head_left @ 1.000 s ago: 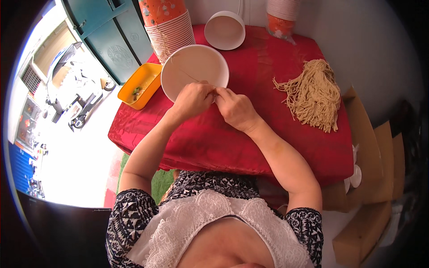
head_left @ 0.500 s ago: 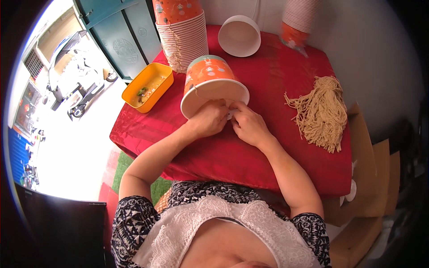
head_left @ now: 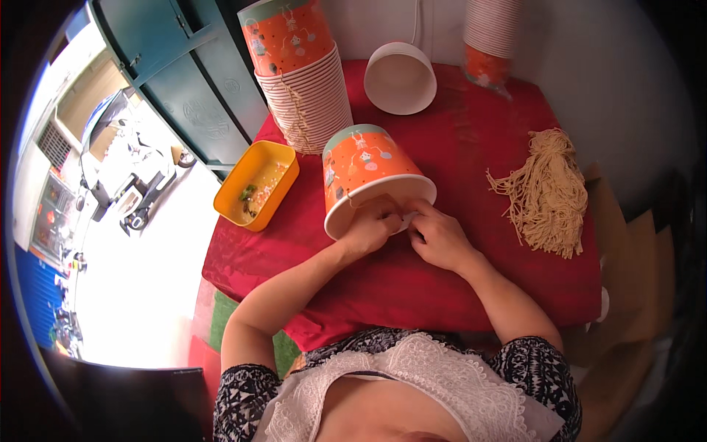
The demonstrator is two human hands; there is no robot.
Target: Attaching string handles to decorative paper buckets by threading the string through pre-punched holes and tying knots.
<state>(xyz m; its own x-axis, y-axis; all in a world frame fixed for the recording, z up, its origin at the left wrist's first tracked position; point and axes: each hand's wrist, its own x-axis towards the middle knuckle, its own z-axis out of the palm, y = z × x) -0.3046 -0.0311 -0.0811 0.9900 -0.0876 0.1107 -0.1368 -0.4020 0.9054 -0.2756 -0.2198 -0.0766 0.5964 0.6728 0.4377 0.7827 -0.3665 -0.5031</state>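
Observation:
An orange paper bucket (head_left: 372,163) with a green base band and printed figures lies tipped on the red-covered table, its white mouth facing me. My left hand (head_left: 374,227) reaches just inside the mouth, fingers curled together. At the lower right of the rim, my right hand (head_left: 439,237) has its thumb and fingers pinched together, close to the left fingertips. What either hand pinches is too small or hidden to make out. A short beige cord (head_left: 353,200) shows at the bucket's left rim.
Behind stands a tall stack of buckets (head_left: 308,99) with cords hanging down its side. Left lies a yellow tray (head_left: 281,184) holding small bits. A white-lined bucket (head_left: 400,79), a wrapped stack (head_left: 487,44) and a beige cord bundle (head_left: 549,195) share the red table (head_left: 471,295). Cardboard (head_left: 626,280) stands right.
The whole view has shifted, so everything sits lower and mostly further right. Both hands stay at the bucket's mouth, with fingers slightly repositioned.

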